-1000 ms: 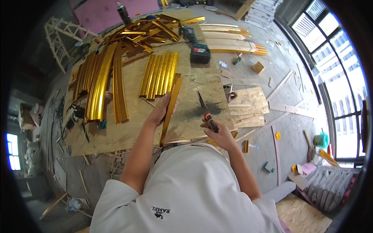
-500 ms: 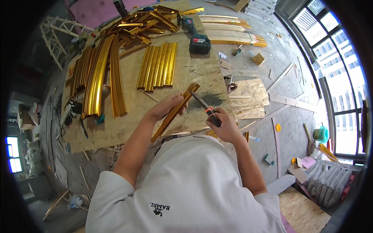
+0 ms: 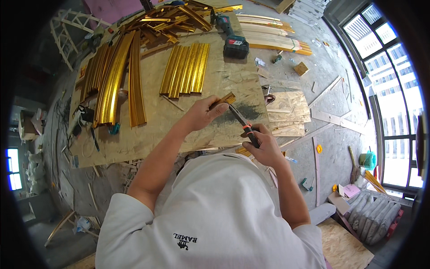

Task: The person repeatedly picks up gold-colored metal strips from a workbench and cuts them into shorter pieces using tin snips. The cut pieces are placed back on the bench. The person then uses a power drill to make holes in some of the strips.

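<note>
My left hand (image 3: 204, 114) is closed around a gold trim strip (image 3: 230, 97), its cut end poking out past the fingers and most of its length hidden behind the hand. My right hand (image 3: 267, 149) grips a file (image 3: 241, 119) by its black and orange handle. The narrow dark blade points up and left, its tip at the strip's end beside my left thumb; whether they touch I cannot tell. Both hands are over the near right part of a wooden board table (image 3: 148, 150), by a dark smudge (image 3: 244, 111) on its surface.
Short gold strips (image 3: 184, 69) lie in a row ahead, longer gold strips (image 3: 114, 85) to the left. Offcuts (image 3: 172, 22) are heaped at the far end near a cordless power tool (image 3: 230, 38). Boards (image 3: 286, 110) and scraps cover the floor at right, beside tall windows (image 3: 380, 67).
My left hand has turned over the strip, so its long lower part no longer shows. The file and my right hand have shifted slightly right and down.
</note>
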A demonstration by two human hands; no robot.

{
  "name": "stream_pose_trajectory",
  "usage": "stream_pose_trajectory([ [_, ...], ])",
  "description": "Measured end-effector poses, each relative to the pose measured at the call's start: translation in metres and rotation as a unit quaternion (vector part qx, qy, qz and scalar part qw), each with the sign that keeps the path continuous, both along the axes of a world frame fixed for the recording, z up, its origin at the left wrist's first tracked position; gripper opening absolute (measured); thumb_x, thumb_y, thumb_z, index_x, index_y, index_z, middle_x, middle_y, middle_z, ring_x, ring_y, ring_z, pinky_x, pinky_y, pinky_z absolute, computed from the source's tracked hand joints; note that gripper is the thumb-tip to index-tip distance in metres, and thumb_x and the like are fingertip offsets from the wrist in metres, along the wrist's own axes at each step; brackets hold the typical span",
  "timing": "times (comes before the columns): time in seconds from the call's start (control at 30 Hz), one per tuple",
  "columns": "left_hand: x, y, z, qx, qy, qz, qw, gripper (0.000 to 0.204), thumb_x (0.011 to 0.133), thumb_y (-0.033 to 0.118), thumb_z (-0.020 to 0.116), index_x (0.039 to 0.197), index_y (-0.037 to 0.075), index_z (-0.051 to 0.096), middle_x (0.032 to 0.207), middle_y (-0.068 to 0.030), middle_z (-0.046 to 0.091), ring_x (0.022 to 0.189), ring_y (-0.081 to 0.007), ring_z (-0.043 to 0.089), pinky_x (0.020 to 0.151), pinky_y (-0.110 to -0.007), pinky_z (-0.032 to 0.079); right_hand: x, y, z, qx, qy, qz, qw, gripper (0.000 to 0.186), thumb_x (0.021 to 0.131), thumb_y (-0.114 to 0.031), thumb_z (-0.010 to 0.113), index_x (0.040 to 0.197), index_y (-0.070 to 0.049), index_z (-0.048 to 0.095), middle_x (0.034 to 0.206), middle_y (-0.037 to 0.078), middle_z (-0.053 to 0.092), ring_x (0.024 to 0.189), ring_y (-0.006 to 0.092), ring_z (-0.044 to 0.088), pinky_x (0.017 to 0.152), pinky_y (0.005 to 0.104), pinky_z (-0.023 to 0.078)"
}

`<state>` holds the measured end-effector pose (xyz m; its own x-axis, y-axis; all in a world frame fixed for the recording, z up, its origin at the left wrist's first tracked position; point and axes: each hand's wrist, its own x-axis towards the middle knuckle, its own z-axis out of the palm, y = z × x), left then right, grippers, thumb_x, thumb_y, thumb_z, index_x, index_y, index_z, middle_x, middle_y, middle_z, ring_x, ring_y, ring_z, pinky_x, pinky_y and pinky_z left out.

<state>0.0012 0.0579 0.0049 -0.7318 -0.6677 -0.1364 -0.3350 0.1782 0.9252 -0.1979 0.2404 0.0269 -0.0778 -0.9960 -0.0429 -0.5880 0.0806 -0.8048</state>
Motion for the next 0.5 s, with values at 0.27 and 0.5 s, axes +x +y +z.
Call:
stream_pose_trajectory([
  [0.27,0.004,-0.001,-0.002,-0.007,-0.026,-0.019,0.999,0.059,0.091,0.061,0.057,0.095,0.003,0.061,0.068,-0.0009,0.051,0.063,-0.0103,0.048,0.057,-0.027,0.04,0.003,0.002,-0.005,0.044,-0.051,0.026,0.997,0.023,0.081,-0.02,0.073,0.099,-0.007,0.071,0.099,0.013,0.056,0.086,0.0279,0.06,0.076,0.0359,0.048],
  [0.5,-0.004,-0.014,-0.048,-0.045,-0.101,-0.013,0.994,0.061,0.091,0.063,0.055,0.089,0.002,0.06,0.065,-0.002,0.053,0.055,-0.0116,0.051,0.05,-0.029,0.041,0.017,-0.008,-0.055,0.091,0.03,-0.04,0.995,0.018,0.084,-0.023,0.068,0.095,-0.009,0.071,0.095,0.018,0.058,0.086,0.0343,0.061,0.076,0.0408,0.049],
])
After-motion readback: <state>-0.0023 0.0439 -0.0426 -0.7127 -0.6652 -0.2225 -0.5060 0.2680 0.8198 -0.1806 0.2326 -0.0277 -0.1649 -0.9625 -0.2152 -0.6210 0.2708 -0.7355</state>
